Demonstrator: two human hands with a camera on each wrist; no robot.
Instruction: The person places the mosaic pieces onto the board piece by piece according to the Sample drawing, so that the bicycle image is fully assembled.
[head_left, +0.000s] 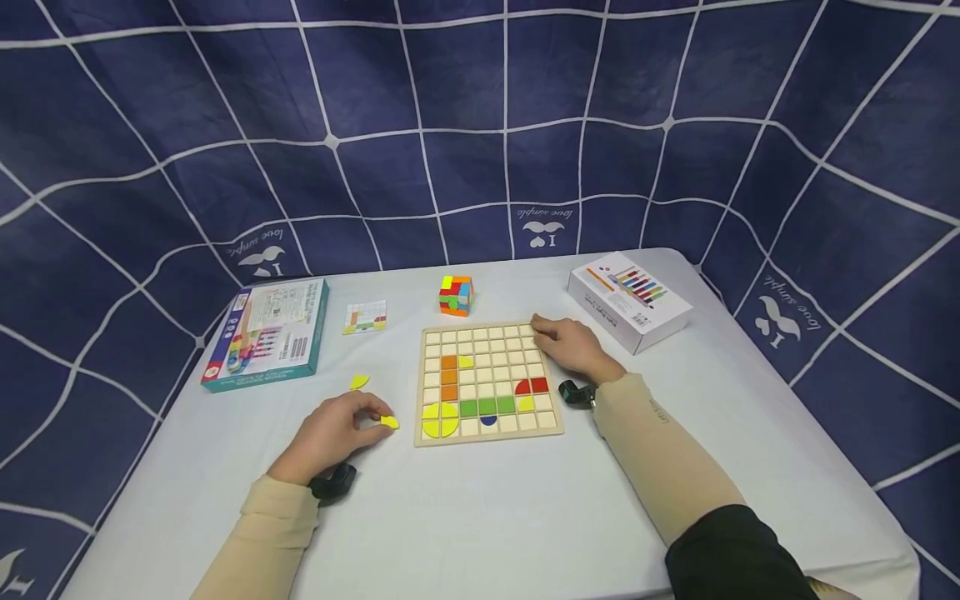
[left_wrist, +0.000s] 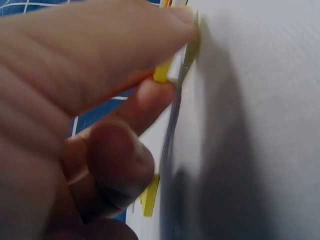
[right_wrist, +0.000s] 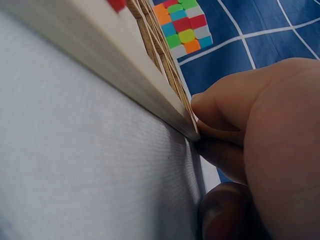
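My left hand [head_left: 333,429] pinches a yellow quarter-circle piece [head_left: 389,422] between thumb and fingertips, low over the cloth, left of a wooden grid board [head_left: 491,437]. Another yellow piece [head_left: 359,382] lies just beyond that hand. With thumb and fingers my right hand [head_left: 573,346] holds the board's far right corner, seen close up in the right wrist view. Set in the board are orange squares [head_left: 448,377], green squares [head_left: 487,406], a yellow circle of quarter pieces [head_left: 440,419], red pieces [head_left: 532,386], a blue half-round [head_left: 489,420] and two single yellow pieces.
Behind the board stands a colourful puzzle cube [head_left: 455,296]. A small pattern card [head_left: 365,317] lies left of it. A flat teal-edged box [head_left: 266,333] sits at far left, a white box [head_left: 630,300] at right. Blue checked cloth [head_left: 465,100] hangs around the white-covered table [head_left: 480,517].
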